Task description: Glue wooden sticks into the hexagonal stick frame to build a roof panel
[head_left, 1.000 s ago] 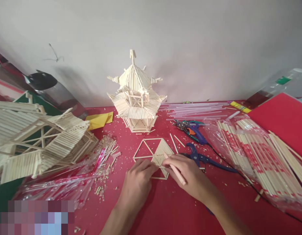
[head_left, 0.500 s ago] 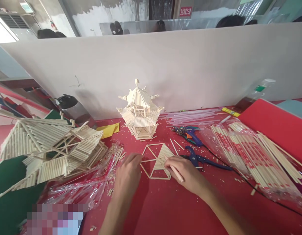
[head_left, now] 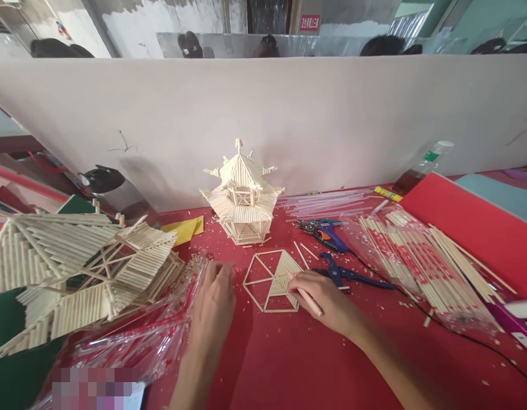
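Note:
A hexagonal frame of thin wooden sticks (head_left: 255, 310) lies flat on the red table, its right part filled with rows of sticks. My right hand (head_left: 325, 299) rests at its right edge, closed around a short pale wooden stick (head_left: 309, 302) that pokes out below the fingers; the fingertips are partly hidden. My left hand (head_left: 214, 293) hovers left of the frame, beside a heap of short cut sticks (head_left: 197, 267). Its fingers look loosely apart, with nothing visible in them. Behind the frame stands a small stick-built pagoda (head_left: 242, 199).
A larger stick building (head_left: 105, 262) takes up the left side, with crumpled plastic wrap (head_left: 131, 347) before it. To the right lie a glue gun (head_left: 332, 233), blue cutters (head_left: 353, 276) and bagged chopsticks (head_left: 429, 267). A pale partition (head_left: 332, 119) rises behind.
My left hand has left the frame's left edge and shifted left toward the cut sticks. My right hand stays at the frame with its stick. The view has turned slightly right.

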